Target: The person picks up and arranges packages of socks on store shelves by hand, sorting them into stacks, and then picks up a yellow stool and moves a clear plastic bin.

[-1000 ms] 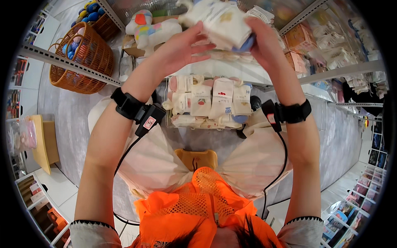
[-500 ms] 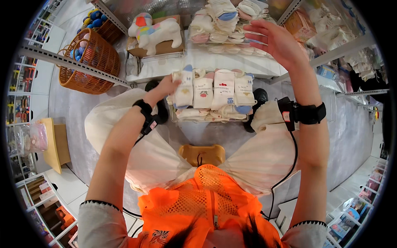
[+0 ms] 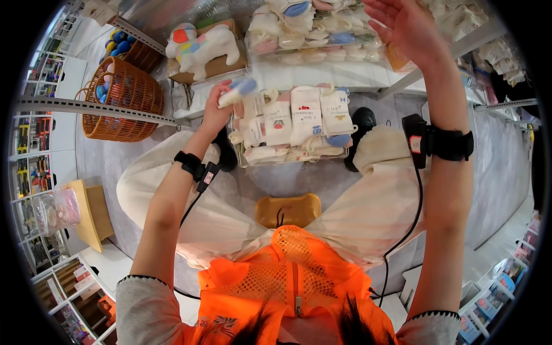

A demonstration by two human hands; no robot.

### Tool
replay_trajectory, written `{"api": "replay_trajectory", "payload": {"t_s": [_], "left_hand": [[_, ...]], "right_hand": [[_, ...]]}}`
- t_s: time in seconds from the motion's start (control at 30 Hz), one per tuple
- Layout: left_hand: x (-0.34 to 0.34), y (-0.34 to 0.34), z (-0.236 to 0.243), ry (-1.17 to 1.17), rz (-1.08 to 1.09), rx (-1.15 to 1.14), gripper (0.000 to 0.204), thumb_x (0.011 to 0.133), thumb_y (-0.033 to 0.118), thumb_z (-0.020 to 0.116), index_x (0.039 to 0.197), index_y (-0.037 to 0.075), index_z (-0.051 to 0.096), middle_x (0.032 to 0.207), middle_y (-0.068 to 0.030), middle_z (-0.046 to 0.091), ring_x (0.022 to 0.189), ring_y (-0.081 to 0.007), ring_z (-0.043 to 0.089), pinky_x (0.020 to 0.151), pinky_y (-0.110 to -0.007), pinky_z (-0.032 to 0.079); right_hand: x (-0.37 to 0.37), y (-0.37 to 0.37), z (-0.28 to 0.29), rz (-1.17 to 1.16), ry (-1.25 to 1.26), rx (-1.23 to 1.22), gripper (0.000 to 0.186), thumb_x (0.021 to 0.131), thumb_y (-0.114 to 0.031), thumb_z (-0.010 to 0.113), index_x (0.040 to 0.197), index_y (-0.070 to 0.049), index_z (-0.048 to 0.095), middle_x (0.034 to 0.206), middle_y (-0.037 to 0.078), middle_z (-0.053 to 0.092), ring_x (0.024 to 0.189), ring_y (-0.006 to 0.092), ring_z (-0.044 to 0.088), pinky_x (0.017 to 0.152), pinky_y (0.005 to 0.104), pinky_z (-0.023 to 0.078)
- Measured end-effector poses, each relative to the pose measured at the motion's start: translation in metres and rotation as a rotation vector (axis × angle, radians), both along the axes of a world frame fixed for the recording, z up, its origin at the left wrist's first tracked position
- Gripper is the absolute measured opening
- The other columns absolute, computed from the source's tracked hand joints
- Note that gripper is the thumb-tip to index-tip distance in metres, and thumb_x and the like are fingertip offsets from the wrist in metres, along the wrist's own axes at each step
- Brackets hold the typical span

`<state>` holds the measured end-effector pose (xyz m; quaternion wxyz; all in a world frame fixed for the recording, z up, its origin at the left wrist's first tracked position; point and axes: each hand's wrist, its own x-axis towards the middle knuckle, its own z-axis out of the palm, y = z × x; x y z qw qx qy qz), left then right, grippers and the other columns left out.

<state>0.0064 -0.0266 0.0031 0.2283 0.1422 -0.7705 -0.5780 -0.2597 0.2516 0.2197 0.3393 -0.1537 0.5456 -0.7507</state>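
Note:
My left hand (image 3: 217, 103) grips a small white sock bundle (image 3: 232, 95) with a blue end, tilted above the left side of a wire basket (image 3: 299, 160). The basket holds rows of folded white sock packs (image 3: 305, 115) with small printed motifs and pink or blue parts. My right hand (image 3: 386, 20) is open and raised, fingers apart, over the right part of the white shelf (image 3: 310, 77), beside piles of similar socks in clear packaging (image 3: 313, 37). I cannot tell whether it touches them.
A white plush animal (image 3: 213, 52) lies in a cardboard box at upper left. Wicker baskets (image 3: 123, 100) with balls stand beyond a metal upright (image 3: 63, 105). Below the wire basket are my legs, shoes (image 3: 362, 138) and a yellow seat (image 3: 287, 210). Metal rails (image 3: 443, 57) cross at right.
A second ago both hands were on a sock bundle at the shelf. My right hand has since released and moved up-right; my left went down-left to the basket, then lifted slightly with a bundle.

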Motion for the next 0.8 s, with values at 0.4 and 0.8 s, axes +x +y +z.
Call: {"api": "replay_trajectory", "payload": {"t_s": [0.4,0.8], "left_hand": [[0.040,-0.001,-0.064,-0.412,-0.082,-0.363,0.042,0.067,0.001,0.062,0.107,0.007,0.053,0.134,-0.0189,0.030,0.124,-0.0363,0.028,0.100,-0.037,0.029],[0.029,0.010,-0.078,-0.436,0.104,-0.075,0.045,0.074,0.001,0.060,0.117,0.002,0.046,0.097,-0.0104,0.059,0.077,-0.0179,0.059,0.070,-0.028,0.048]], "right_hand": [[-0.001,-0.008,0.001,-0.090,-0.088,-0.013,0.027,0.093,-0.028,0.037,0.092,-0.005,0.052,0.089,0.007,0.059,0.082,0.0180,0.056,0.073,0.0309,0.047],[-0.003,-0.006,-0.005,-0.056,-0.084,-0.004,0.027,0.092,-0.026,0.039,0.091,-0.004,0.053,0.086,0.008,0.060,0.079,0.0180,0.057,0.070,0.0298,0.048]]}}
